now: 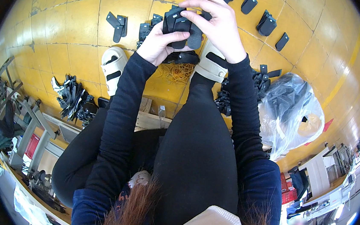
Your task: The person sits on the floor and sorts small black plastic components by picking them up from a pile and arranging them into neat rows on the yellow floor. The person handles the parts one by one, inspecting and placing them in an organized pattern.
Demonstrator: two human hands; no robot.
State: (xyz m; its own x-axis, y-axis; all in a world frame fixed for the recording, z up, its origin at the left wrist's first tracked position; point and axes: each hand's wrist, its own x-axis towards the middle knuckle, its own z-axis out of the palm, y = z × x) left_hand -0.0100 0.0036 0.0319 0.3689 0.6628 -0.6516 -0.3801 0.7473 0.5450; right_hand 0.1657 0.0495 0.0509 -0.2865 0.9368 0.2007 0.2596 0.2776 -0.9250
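My left hand (162,45) is closed around a small bundle of flat black tabs (180,31) with rounded ends, its thumb lying across the front. My right hand (216,20) reaches over the bundle's upper edge, fingers stretched and apart, the thumb tip at the top of the tabs. Part of the bundle is hidden behind the fingers. Just below the hands, a pile of black pieces (180,57) and a heap of yellow rubber bands (175,72) lie on the floor between my white shoes (212,64).
Small stacks of black tabs (266,23) are spread over the yellow tiled floor (78,22). A clear plastic bag (291,109) with black pieces stands at the right. Another black heap (75,99) lies at the left. Frames and benches (38,121) line the left side.
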